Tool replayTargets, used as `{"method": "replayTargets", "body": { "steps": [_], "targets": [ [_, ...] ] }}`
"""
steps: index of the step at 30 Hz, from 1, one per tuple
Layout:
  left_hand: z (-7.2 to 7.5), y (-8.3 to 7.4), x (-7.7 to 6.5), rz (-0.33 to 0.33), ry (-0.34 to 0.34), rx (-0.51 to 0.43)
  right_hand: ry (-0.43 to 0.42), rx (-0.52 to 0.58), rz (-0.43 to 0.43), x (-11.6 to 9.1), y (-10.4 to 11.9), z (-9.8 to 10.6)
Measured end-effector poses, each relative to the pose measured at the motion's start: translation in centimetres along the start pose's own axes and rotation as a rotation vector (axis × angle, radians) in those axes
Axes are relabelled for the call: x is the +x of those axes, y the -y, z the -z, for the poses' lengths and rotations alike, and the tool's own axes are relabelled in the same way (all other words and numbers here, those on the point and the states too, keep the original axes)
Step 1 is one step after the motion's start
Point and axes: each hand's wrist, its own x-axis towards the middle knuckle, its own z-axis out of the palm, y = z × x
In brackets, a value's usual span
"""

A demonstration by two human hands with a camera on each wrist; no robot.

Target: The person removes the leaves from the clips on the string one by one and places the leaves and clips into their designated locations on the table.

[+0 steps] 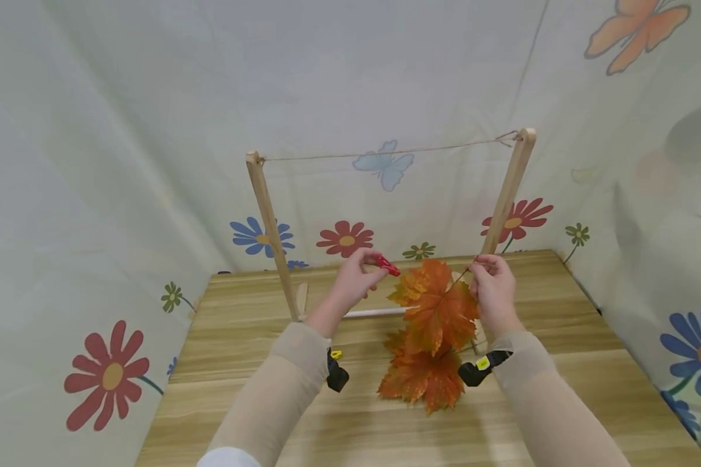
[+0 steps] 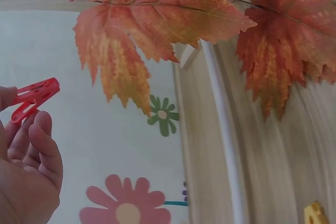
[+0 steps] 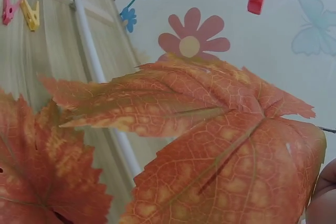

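My left hand (image 1: pixel 355 280) pinches a red clothespin (image 1: pixel 388 265) between thumb and fingers; the left wrist view shows that clothespin (image 2: pixel 35 99) close up. To its right, my right hand (image 1: pixel 494 290) pinches the thin stem of an orange artificial maple leaf (image 1: pixel 441 305), which hangs above the table. Another orange leaf (image 1: pixel 423 383) lies on the table below it, partly covered by the held one. Clothespin and held leaf are apart. In the right wrist view the held leaf (image 3: pixel 226 156) fills the middle, and only part of the right hand (image 3: pixel 323 198) shows.
Behind the hands stands a wooden frame (image 1: pixel 271 227) with a string (image 1: pixel 327 156) tied between its two posts and a white rod (image 1: pixel 380 312) low down. A yellow clothespin (image 3: pixel 31 15) and a pink clothespin (image 3: pixel 9 9) sit on the wooden table (image 1: pixel 239 311).
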Motion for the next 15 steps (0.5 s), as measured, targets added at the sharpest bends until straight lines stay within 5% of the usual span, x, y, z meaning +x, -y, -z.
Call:
{"method": "replayTargets", "body": {
  "steps": [15],
  "targets": [
    [-0.1,6.5,-2.3,0.058,-0.030,-0.008,-0.030,0.112,-0.117,-2.0,-1.0,0.2]
  ]
}}
